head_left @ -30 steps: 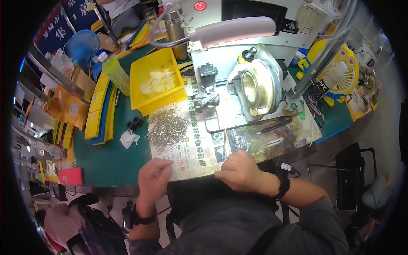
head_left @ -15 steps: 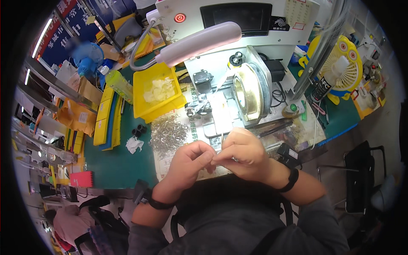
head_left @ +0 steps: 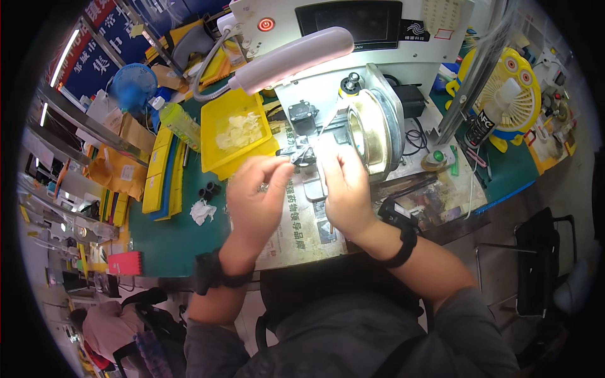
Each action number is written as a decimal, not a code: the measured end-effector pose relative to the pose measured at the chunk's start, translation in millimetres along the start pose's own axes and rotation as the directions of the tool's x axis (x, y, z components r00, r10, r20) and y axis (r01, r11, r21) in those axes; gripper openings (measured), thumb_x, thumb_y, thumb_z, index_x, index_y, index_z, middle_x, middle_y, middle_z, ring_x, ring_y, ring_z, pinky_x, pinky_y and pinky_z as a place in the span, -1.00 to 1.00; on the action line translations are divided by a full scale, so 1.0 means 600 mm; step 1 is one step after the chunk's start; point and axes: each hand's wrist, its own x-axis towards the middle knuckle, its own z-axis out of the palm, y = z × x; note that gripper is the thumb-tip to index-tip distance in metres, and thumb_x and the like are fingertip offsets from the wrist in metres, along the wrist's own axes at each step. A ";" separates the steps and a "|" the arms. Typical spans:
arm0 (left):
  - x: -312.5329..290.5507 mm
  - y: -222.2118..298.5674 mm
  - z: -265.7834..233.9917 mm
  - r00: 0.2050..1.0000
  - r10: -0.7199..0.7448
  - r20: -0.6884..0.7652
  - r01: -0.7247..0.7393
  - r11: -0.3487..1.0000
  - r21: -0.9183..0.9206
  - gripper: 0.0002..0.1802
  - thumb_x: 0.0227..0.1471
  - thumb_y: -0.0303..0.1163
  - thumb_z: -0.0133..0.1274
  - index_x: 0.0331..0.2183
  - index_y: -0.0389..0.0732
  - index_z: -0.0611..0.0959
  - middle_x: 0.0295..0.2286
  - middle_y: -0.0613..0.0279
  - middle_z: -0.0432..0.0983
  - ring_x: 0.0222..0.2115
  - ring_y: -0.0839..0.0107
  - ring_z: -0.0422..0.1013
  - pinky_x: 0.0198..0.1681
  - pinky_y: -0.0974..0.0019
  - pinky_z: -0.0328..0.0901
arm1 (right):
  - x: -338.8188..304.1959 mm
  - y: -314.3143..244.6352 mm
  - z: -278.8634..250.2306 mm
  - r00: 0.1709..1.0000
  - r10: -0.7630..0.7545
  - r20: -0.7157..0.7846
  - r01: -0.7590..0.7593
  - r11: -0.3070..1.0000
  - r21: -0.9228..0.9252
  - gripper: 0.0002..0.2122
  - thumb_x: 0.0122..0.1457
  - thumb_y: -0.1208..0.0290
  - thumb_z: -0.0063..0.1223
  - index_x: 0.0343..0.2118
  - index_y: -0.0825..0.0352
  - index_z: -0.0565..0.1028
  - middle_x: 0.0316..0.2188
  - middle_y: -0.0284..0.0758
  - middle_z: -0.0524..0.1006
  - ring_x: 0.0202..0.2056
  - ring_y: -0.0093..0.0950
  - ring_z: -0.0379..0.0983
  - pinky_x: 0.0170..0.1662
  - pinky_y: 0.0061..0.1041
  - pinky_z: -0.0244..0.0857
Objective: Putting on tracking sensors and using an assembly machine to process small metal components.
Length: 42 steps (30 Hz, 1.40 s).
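Note:
My left hand (head_left: 255, 198) is raised over the paper-covered bench, thumb and forefinger closed together beside the machine's small metal fixture (head_left: 301, 155). Whatever is between those fingertips is too small to name. At the brightly lit front of the white machine (head_left: 271, 57), my right hand (head_left: 348, 198) has its fingers bent and closed; what they hold is lost in the glare. Just to the right of its fingertips is a large brass-coloured reel (head_left: 376, 135). The tangled pile of thin metal pieces is hidden behind my left hand.
A yellow bin (head_left: 236, 132) with pale scraps stands left of the machine, under a pink-white lamp (head_left: 293, 60). Yellow and blue folders (head_left: 165, 173), a crumpled tissue (head_left: 201, 212) and black rings lie farther left. At right are a yellow fan (head_left: 507, 94) and a black can (head_left: 480, 129).
My hands were together near the bench's front edge. They have parted and moved forward, the left one up and leftward over the metal pile, the right one up to the machine.

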 end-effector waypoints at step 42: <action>-0.043 -0.116 0.035 0.950 0.051 0.307 -0.114 0.975 0.189 -0.74 0.14 -0.31 0.03 -0.49 -0.29 0.58 -0.56 0.02 0.44 -0.51 0.00 0.37 -0.42 0.06 0.25 | 0.040 0.006 0.019 0.994 -0.095 -0.055 0.093 0.995 -0.034 -0.88 0.25 0.45 -0.01 -0.35 0.39 0.38 -0.51 -0.27 0.45 -0.46 -0.50 0.39 -0.36 -0.47 0.29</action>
